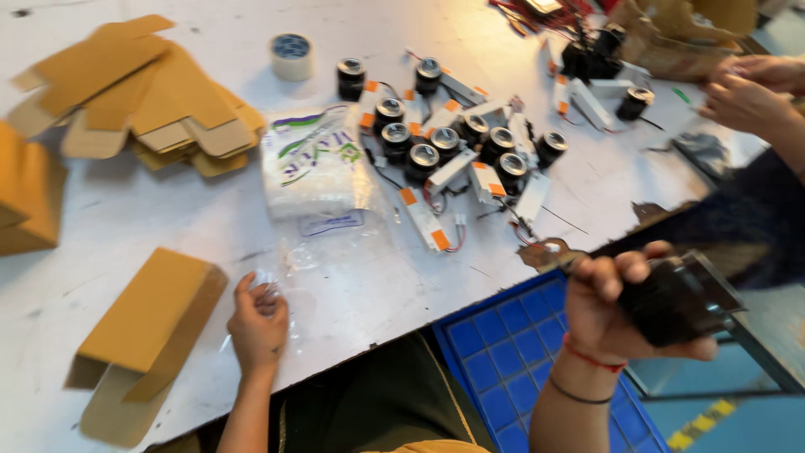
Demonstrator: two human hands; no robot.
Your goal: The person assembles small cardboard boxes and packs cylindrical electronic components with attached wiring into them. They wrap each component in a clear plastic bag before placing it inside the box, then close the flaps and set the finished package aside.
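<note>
Closest to me, my right hand [616, 306] is curled tight around a black lamp [671, 302], held off the table edge above the blue tray [503, 352]. The picture is blurred there, so I cannot make out the lamp's wire or which way its face points. My left hand [258, 323] rests on the white table [168, 218], fingers pinched on the mouth of a clear bag [323, 243] that lies flat and runs away from me toward a white packet [312, 164].

As I judge it, the step is bagging the lamp, and to do it well I would lift the upper film with the left fingers so the mouth gapes, then bring the lamp in low.

Lamp and bag mouth are well apart, with bare table between. A folded brown box [147, 323] lies just left of my left hand. Another person's hands [750, 92] work at the far right.
</note>
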